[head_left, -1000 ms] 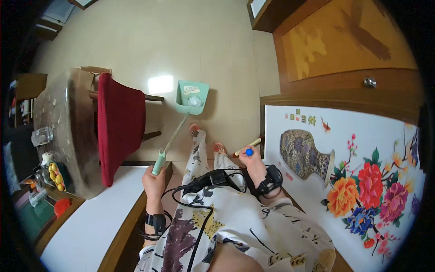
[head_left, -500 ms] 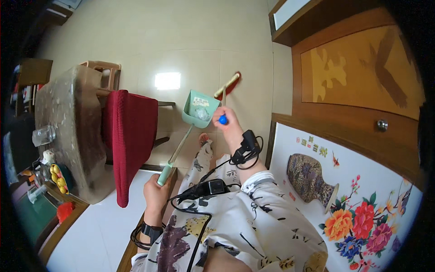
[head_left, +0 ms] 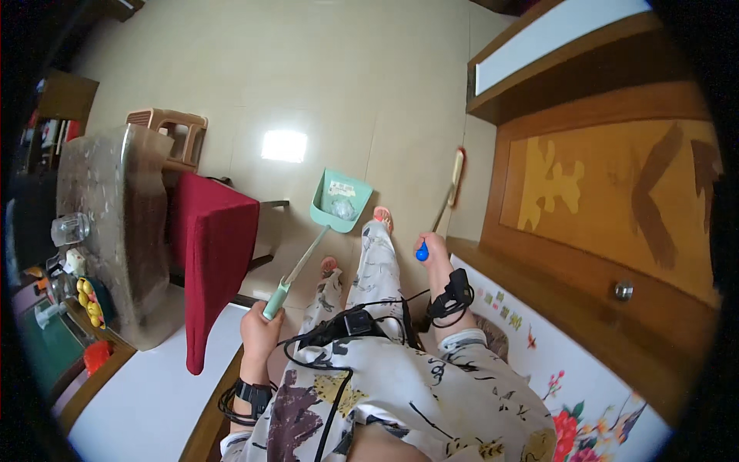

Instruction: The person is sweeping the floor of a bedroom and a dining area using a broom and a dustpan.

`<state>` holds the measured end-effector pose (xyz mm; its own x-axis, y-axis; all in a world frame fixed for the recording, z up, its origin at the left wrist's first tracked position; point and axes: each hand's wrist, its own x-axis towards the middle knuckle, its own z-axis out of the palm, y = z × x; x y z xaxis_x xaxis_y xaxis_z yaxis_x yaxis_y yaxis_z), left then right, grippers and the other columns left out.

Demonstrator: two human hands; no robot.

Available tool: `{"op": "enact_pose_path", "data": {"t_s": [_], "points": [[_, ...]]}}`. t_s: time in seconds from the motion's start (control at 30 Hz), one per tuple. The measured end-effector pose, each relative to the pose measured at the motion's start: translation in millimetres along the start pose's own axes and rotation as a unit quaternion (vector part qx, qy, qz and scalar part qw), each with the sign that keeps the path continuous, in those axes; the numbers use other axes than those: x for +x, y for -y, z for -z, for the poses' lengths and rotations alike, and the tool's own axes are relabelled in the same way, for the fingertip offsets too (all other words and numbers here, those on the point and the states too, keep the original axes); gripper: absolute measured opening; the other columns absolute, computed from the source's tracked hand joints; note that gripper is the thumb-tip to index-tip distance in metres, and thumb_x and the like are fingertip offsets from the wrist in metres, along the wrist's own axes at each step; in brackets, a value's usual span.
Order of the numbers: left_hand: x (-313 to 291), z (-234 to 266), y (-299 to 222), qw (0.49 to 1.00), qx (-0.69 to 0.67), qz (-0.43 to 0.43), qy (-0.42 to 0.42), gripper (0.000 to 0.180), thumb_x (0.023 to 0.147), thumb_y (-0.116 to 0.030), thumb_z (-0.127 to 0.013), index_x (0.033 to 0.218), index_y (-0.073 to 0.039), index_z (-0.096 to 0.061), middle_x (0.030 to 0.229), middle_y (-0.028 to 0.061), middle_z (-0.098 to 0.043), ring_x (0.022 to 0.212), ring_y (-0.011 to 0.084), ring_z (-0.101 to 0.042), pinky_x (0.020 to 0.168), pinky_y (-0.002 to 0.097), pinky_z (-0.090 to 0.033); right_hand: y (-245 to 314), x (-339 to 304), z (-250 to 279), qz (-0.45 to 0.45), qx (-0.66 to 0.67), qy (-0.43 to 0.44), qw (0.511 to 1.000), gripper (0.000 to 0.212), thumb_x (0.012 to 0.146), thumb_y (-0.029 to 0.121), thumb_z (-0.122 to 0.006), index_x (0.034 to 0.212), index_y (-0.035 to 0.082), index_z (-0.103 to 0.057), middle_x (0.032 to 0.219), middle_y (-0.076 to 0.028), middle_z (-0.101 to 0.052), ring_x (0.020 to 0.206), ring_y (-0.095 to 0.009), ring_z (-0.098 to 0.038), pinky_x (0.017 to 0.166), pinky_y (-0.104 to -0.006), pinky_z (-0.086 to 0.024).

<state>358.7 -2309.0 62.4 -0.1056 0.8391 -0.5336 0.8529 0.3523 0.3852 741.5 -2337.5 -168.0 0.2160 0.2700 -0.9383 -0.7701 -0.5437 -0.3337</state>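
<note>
A long-handled dustpan (head_left: 356,193) in pale green is held by its grip in my left hand (head_left: 261,329), fingers wrapped round the handle. Its pan sits in front of my feet, and a crumpled piece of clear plastic (head_left: 342,209) lies in it. My right hand (head_left: 433,248) is closed round the blue-tipped handle of a broom (head_left: 457,171). The broom's head, cream with red bristles, is off to the right by the wall, apart from the dustpan.
A red-covered chair (head_left: 219,246) and a table under a clear cover (head_left: 115,231) stand on the left, with a brown plastic stool (head_left: 175,137) behind. At right is a wooden door (head_left: 593,215) with a round knob. Pale tiles (head_left: 369,92) cover the floor.
My right hand and the broom have swung right, away from the dustpan toward the wall. One foot has stepped forward beside the pan. My left hand keeps its hold.
</note>
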Motion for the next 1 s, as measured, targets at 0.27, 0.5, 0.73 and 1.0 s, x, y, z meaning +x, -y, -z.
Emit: {"op": "enact_pose_path", "data": {"t_s": [0.27, 0.5, 0.73, 1.0], "points": [[12.7, -27.2, -70.2, 0.998, -0.003, 0.05, -0.029, 0.022, 0.071, -0.019, -0.066, 0.072, 0.0, -0.056, 0.063, 0.0205, -0.055, 0.063, 0.0379, -0.056, 0.056, 0.0399, -0.043, 55.8, 30.5, -132.3, -0.06, 0.043, 0.114, 0.991, 0.01, 0.067, 0.006, -0.05, 0.059, 0.008, -0.043, 0.053, -0.005, -0.043, 0.046, -0.017, -0.045, 0.039, -0.028, -0.034], [34.7, -30.8, -130.5, 0.996, 0.01, 0.08, -0.043, 0.021, 0.069, -0.017, -0.067, 0.07, 0.0, -0.055, 0.062, 0.0195, -0.055, 0.062, 0.0375, -0.055, 0.056, 0.0393, -0.042, 154.5, 40.6, -153.8, -0.119, 0.162, 0.327, 0.923, 0.021, 0.078, 0.016, -0.053, 0.063, 0.014, -0.039, 0.053, 0.004, -0.038, 0.043, -0.007, -0.036, 0.037, -0.0204, -0.025], [53.7, -31.1, -146.2, 0.994, -0.031, 0.078, -0.072, 0.022, 0.069, -0.018, -0.067, 0.067, -0.001, -0.053, 0.059, 0.0171, -0.053, 0.057, 0.0343, -0.054, 0.053, 0.0386, -0.041, 203.5, 58.6, -91.2, -0.092, -0.031, 0.177, 0.979, 0.028, 0.083, 0.015, -0.046, 0.058, 0.016, -0.035, 0.045, 0.004, -0.033, 0.035, -0.008, -0.029, 0.033, -0.0232, -0.021], [107.1, -30.2, -168.2, 0.996, -0.011, 0.035, -0.087, 0.023, 0.07, -0.022, -0.066, 0.068, -0.003, -0.054, 0.059, 0.0183, -0.054, 0.06, 0.0378, -0.055, 0.055, 0.0423, -0.042, 222.9, 131.8, -70.9, -0.099, -0.057, 0.091, 0.989, 0.014, 0.068, 0.007, -0.047, 0.056, 0.01, -0.039, 0.047, -0.004, -0.039, 0.036, -0.018, -0.038, 0.033, -0.0298, -0.03]]}}
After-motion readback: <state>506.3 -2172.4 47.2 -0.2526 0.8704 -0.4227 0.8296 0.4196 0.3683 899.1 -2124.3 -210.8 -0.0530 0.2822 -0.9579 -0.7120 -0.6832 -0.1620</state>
